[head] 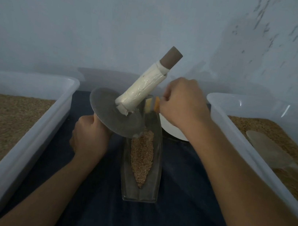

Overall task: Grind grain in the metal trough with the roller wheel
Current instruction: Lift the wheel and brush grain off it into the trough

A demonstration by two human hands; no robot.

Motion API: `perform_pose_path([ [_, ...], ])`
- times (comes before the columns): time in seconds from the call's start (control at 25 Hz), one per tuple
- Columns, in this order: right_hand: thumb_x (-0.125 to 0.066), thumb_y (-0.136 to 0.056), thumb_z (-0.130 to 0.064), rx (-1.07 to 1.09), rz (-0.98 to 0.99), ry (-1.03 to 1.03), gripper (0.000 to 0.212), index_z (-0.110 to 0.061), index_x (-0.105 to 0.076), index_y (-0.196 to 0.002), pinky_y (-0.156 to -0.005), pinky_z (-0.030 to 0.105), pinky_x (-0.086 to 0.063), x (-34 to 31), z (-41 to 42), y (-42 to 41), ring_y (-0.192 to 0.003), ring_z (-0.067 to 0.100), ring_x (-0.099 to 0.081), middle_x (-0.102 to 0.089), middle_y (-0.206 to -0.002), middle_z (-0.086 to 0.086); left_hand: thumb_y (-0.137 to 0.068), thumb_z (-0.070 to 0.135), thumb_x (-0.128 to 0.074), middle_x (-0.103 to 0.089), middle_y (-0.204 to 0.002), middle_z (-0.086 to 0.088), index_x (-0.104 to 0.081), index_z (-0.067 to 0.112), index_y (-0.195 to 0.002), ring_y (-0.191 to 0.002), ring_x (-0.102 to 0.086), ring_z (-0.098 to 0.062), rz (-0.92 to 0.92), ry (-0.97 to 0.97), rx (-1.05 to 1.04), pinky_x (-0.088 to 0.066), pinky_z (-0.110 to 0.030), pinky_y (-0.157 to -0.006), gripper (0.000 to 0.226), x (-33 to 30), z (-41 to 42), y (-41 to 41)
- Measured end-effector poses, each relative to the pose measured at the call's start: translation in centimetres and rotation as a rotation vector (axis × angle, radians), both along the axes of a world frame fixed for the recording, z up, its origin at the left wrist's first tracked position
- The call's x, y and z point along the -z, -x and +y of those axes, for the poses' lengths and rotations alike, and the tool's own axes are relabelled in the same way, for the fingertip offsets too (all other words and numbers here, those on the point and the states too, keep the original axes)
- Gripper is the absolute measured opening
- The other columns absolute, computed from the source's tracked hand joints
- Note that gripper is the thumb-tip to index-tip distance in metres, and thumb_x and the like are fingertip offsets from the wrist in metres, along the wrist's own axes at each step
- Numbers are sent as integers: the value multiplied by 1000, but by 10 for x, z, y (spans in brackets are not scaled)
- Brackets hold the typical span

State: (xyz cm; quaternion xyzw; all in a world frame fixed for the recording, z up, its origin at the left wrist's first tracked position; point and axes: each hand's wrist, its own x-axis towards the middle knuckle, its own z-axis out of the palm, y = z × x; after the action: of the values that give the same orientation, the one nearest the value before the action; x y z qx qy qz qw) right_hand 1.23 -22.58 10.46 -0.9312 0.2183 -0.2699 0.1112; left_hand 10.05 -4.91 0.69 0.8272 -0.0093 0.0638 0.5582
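**Wheel tipped aside while the far end of the trough is brushed**

Head view: the left hand [91, 137] is curled tight round the lower handle of the wheel [114, 112], holding the disc tilted so its other handle [144, 87], wrapped in pale tape, points up and away. The disc's lower edge sits just at the far end of the grain [142, 157], which lies in a long heap along the trough [153, 171], between the 2 forearms. The right hand [183, 106] pinches a small yellow-handled brush [156, 105] just beyond the wheel, over the trough's far end.

To do this well, I would keep the wheel leaned off the groove with a steady left grip, so the disc does not slide into the heap, and sweep stray grain back toward the middle with short strokes. Then set the disc upright in the groove before rolling.

Hard to tell: the bristles are hidden behind the hand and disc. The left fingers cover the lower handle entirely. A white plate [172, 131] shows only partly under the right wrist. 1 tub [26, 134] lies outside each arm, both cut by the frame; the right one holds a dim scoop [267, 148].
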Motion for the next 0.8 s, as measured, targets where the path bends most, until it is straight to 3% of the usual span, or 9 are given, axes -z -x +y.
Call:
perform_pose_path([
  [0.12,-70,-92,-21,-33,101,-92,16,-11,-68,-79,-54,26,-46,14,3,-12,-67,17,-64,-61,-74,2,-96,21,-59,-63,-70,-14,-62,2,-69,-65,-52,-26,13,4,6,-36,-37,-64,33,-2,0,0],
  [0.2,-69,-92,-21,-98,118,-38,18,-11,-69,-78,-55,29,-50,20,6,0,-62,14,-61,-62,-71,2,-96,23,-60,-64,-72,-12,-63,5,-70,-66,-54,-25,11,3,-5,-37,-37,-65,31,-2,0,-2],
  [0.48,-74,-96,-33,-237,263,29,11,-26,-82,-92,-65,23,-56,-3,26,61,-70,9,-65,-72,-84,-7,-96,25,-54,-64,-71,-15,-63,1,-71,-67,-54,-30,41,44,-6,-37,-38,-66,36,-1,2,-3],
  [0.56,-75,-95,-32,-194,226,31,10,-25,-82,-92,-62,20,-53,-12,23,60,-68,6,-64,-71,-80,-8,-97,25,-55,-64,-72,-15,-63,3,-71,-67,-53,-29,46,40,-14,-36,-37,-64,36,-2,2,-3],
  [0.68,-75,-96,-29,-132,8,68,12,-20,-82,-91,-50,11,-37,-10,15,45,-59,1,-55,-64,-72,-8,-97,26,-55,-65,-74,-15,-64,1,-73,-65,-52,-25,45,36,-32,-36,-36,-63,36,-2,1,-4],
  [0.8,-67,-101,-27,-93,79,63,20,-12,-79,-96,-60,26,-52,5,12,16,-71,14,-63,-68,-86,5,-98,27,-53,-66,-75,-17,-65,0,-75,-66,-55,-28,49,53,-23,-38,-37,-64,37,-2,1,-5],
])
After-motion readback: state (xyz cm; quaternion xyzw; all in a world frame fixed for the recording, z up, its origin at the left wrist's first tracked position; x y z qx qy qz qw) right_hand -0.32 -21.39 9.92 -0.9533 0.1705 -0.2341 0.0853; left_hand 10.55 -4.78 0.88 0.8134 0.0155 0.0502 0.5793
